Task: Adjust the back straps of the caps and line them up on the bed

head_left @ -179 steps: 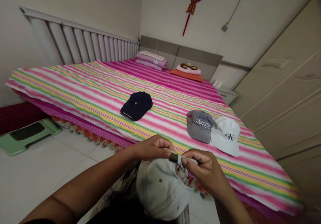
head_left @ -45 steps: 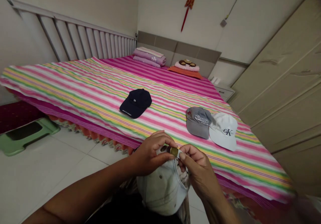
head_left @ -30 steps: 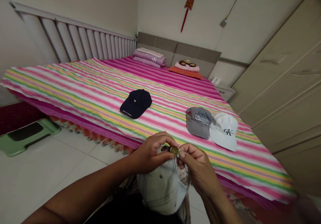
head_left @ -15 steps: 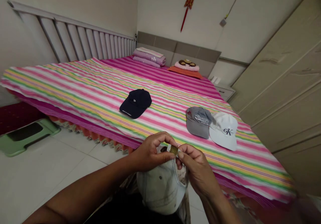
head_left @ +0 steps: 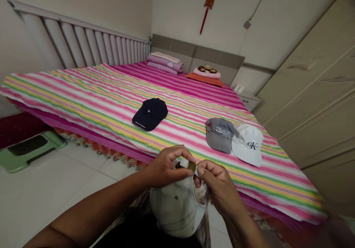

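Head view: left hand [head_left: 165, 167] and right hand [head_left: 219, 185] close together, fingertips pinching cap strap [head_left: 184, 163] either side of brass buckle [head_left: 191, 166]. Pale cloth cap [head_left: 177, 208] sits below hands; seems light, soft. Best hold: strap near buckle. Striped bed [head_left: 83, 100] beyond hands.

- The left hand [head_left: 166, 168] and the right hand [head_left: 219, 188] are seen bare.
- A bare left forearm [head_left: 94, 207] is seen beyond the left hand, toward the lower left.
- A bare right forearm [head_left: 241, 227] is seen below the right hand.
- A short fingernail [head_left: 200, 171] is shown on the right hand.
- A dark garment [head_left: 146, 233] is seen below the left hand, along the lower edge of the view.
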Demonstrator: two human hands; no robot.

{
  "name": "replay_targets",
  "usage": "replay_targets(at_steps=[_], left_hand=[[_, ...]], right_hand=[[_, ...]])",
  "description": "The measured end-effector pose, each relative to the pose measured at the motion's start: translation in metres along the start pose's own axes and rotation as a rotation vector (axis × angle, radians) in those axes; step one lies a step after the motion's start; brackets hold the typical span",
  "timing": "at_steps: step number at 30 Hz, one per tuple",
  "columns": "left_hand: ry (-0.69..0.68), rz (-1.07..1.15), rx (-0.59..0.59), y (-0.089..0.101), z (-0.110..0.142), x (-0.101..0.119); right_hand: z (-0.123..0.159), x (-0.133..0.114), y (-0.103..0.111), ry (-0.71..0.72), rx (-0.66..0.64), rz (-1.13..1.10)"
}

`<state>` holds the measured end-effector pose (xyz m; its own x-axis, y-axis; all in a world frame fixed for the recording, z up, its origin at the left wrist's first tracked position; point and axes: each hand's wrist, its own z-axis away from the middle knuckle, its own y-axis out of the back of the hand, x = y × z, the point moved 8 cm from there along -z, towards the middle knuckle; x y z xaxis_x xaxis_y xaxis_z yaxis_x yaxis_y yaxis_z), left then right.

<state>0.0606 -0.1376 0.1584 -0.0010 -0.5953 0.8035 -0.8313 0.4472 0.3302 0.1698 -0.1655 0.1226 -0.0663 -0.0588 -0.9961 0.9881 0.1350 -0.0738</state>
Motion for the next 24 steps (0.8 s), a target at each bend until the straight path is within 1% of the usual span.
replay_targets(at_steps=[2,4,6,8,11,13,18,21,24], left_hand=[[-0.004,0.009,0.013,0.003,0.000,0.000],[0.011,0.023,0.025,0.005,0.000,-0.001],[0.043,0.036,0.021,0.004,0.000,-0.004],[0.056,0.054,0.008,0.002,0.000,-0.007],[0.046,0.078,-0.014,-0.001,0.000,-0.008],[0.067,0.092,-0.014,-0.001,0.000,-0.010],[0.177,0.167,0.051,0.012,-0.001,-0.018],[0.185,0.167,0.070,0.018,-0.002,-0.020],[0.194,0.192,0.060,0.021,-0.002,-0.022]], right_hand=[[0.000,0.001,0.001,-0.016,-0.010,0.020],[0.001,0.001,0.003,-0.018,0.023,0.020],[0.001,0.000,0.004,-0.003,0.057,0.005],[0.000,-0.001,0.002,0.017,0.057,-0.010],[-0.001,-0.001,-0.001,0.031,0.036,-0.014],[-0.002,0.000,-0.001,0.013,0.002,-0.009],[-0.004,0.012,0.005,-0.083,-0.079,-0.012],[-0.005,0.014,0.007,-0.066,-0.120,-0.008],[-0.005,0.014,0.006,-0.071,-0.128,-0.050]])
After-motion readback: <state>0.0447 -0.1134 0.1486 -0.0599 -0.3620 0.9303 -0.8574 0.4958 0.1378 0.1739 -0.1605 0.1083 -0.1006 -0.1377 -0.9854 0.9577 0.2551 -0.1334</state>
